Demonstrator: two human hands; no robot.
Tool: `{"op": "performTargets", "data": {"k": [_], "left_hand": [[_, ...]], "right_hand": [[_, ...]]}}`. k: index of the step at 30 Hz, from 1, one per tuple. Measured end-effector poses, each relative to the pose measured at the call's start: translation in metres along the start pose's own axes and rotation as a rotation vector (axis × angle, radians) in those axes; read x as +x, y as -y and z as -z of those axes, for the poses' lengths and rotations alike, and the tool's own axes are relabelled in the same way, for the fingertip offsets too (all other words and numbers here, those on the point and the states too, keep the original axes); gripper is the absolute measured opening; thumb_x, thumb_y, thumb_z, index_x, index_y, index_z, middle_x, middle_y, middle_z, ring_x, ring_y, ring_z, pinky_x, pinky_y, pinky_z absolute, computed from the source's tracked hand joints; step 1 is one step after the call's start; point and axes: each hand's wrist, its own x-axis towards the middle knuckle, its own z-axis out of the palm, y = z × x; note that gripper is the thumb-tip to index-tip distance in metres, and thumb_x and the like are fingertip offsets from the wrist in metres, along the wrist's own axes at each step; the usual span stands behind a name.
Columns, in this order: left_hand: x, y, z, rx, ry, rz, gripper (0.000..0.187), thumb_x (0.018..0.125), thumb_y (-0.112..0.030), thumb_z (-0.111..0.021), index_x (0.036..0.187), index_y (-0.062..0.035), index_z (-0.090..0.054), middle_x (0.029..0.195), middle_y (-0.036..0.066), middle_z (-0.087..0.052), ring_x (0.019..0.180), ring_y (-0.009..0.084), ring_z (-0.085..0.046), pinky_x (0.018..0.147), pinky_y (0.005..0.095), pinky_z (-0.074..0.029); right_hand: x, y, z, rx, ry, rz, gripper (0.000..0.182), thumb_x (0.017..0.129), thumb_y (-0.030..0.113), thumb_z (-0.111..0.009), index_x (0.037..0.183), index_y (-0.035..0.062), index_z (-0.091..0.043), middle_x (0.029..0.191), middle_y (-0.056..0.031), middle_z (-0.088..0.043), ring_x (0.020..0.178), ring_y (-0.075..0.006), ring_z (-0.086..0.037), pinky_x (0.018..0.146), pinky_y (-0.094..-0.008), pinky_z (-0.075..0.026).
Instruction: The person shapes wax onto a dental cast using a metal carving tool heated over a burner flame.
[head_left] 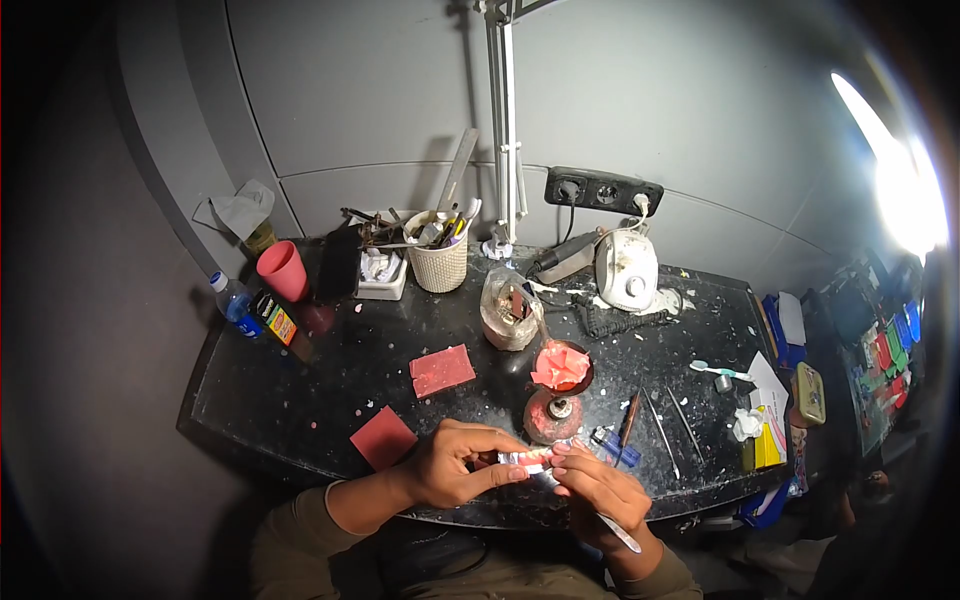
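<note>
Near the front edge of the desk, my left hand [462,463] is closed around one end of a dental model [532,459] with a row of teeth and pink wax. My right hand [603,487] has its fingertips on the model's other end. A metal tool with a flat pale end [620,534] sticks out below the right palm; its other end is hidden. Just beyond the hands stands a small spirit burner [550,418]. Above it is a round pan [586,379] heaped with pink wax pieces [560,366]. Two pink wax sheets [442,371] [383,437] lie to the left.
Right of the burner lie a blue lighter [617,448], a brown-handled tool [630,418], slim metal instruments [661,432] and a toothbrush [722,371]. Behind stand a glass jar [507,318], a tool basket [438,268] and a white control box [627,270]. At left are a pink cup [283,270] and bottle [234,301].
</note>
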Motion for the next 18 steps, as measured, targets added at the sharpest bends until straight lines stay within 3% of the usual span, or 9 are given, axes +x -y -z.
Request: {"op": "performTargets", "data": {"k": [5, 8, 10, 12, 14, 15, 18], "left_hand": [[0.001, -0.001, -0.003, 0.104, -0.008, -0.087, 0.02, 0.084, 0.001, -0.075, 0.103, 0.0061, -0.071, 0.098, 0.02, -0.074, 0.088, 0.0249, -0.073, 0.078, 0.0329, -0.057], [0.002, 0.002, -0.005, 0.139, -0.022, -0.144, 0.02, 0.084, 0.0, -0.075, 0.103, 0.0056, -0.071, 0.099, 0.02, -0.074, 0.09, 0.0261, -0.073, 0.08, 0.0338, -0.058], [0.001, 0.003, -0.005, 0.138, -0.026, -0.16, 0.02, 0.084, 0.0, -0.075, 0.103, 0.0055, -0.071, 0.1, 0.02, -0.074, 0.091, 0.0265, -0.073, 0.081, 0.0341, -0.058], [0.002, 0.003, -0.004, 0.116, -0.024, -0.167, 0.02, 0.084, 0.0, -0.075, 0.104, 0.0052, -0.071, 0.102, 0.02, -0.074, 0.093, 0.0266, -0.073, 0.081, 0.0338, -0.058], [0.002, 0.0, -0.004, 0.098, -0.019, -0.151, 0.02, 0.084, 0.0, -0.075, 0.104, 0.005, -0.072, 0.103, 0.02, -0.074, 0.094, 0.0266, -0.073, 0.082, 0.0337, -0.058], [0.002, -0.001, -0.003, 0.081, -0.016, -0.135, 0.02, 0.084, 0.0, -0.075, 0.104, 0.0048, -0.072, 0.103, 0.02, -0.074, 0.094, 0.0266, -0.073, 0.082, 0.0337, -0.058], [0.002, -0.003, -0.003, 0.099, -0.023, -0.134, 0.02, 0.085, 0.0, -0.075, 0.104, 0.0047, -0.072, 0.103, 0.02, -0.074, 0.094, 0.0264, -0.074, 0.082, 0.0335, -0.058]], "right_hand": [[-0.002, -0.003, -0.001, -0.018, -0.017, -0.034, 0.018, 0.083, -0.001, -0.074, 0.101, -0.0034, -0.068, 0.098, -0.0171, -0.072, 0.099, -0.0296, -0.073, 0.088, -0.0392, -0.06], [-0.011, -0.003, -0.006, 0.01, -0.102, -0.157, 0.011, 0.092, 0.004, -0.068, 0.099, -0.0037, -0.064, 0.099, -0.0212, -0.072, 0.093, -0.0316, -0.074, 0.083, -0.0354, -0.059], [-0.013, -0.005, -0.013, 0.235, -0.362, -0.161, 0.012, 0.098, 0.009, -0.062, 0.098, -0.0026, -0.06, 0.101, -0.0259, -0.072, 0.09, -0.0342, -0.074, 0.079, -0.0337, -0.059], [-0.013, -0.005, -0.009, 0.234, -0.349, -0.142, 0.013, 0.1, 0.011, -0.06, 0.097, -0.0012, -0.059, 0.109, -0.0305, -0.069, 0.093, -0.0361, -0.074, 0.078, -0.0343, -0.059], [-0.004, 0.002, -0.002, -0.024, -0.2, -0.066, 0.011, 0.097, 0.01, -0.063, 0.098, -0.0008, -0.06, 0.112, -0.0307, -0.068, 0.097, -0.0361, -0.073, 0.084, -0.0387, -0.058], [-0.006, 0.0, -0.003, 0.007, -0.19, -0.032, 0.011, 0.092, 0.007, -0.069, 0.099, -0.0008, -0.064, 0.112, -0.027, -0.068, 0.099, -0.0358, -0.072, 0.093, -0.0443, -0.055], [-0.012, -0.001, -0.008, 0.05, -0.095, 0.007, 0.017, 0.086, 0.005, -0.075, 0.102, 0.0001, -0.068, 0.106, -0.0205, -0.07, 0.103, -0.0346, -0.071, 0.099, -0.0496, -0.053]]}}
